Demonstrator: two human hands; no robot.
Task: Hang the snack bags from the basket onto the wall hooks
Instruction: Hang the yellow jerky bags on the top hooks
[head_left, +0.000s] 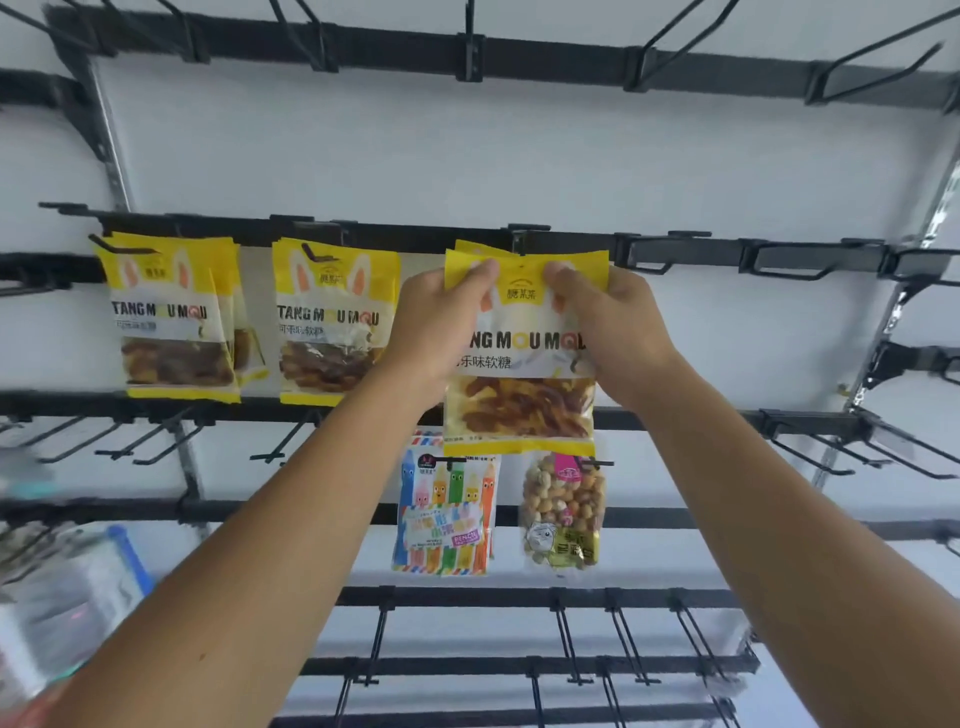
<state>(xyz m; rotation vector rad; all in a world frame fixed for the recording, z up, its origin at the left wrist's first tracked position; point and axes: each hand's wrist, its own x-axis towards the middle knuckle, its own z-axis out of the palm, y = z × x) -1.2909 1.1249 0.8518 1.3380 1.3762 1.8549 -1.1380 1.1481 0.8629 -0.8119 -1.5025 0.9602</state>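
Both my hands hold a yellow and white gummy snack bag (522, 384) up against the second rail of the wall rack. My left hand (439, 332) grips its upper left corner, and my right hand (613, 332) grips its upper right corner. The bag's top edge sits at a hook bracket (524, 236) on the rail; the hook itself is hidden behind the bag. Another yellow bag edge shows just behind its top left. The basket is out of view.
Matching yellow bags hang at the left (174, 322) and centre-left (330, 322). Below hang a colourful pencil-candy bag (447, 514) and a nut bag (563, 509). Bare black hooks (789, 265) line the rails to the right, above and below. Blurred packaging (62, 587) lies at lower left.
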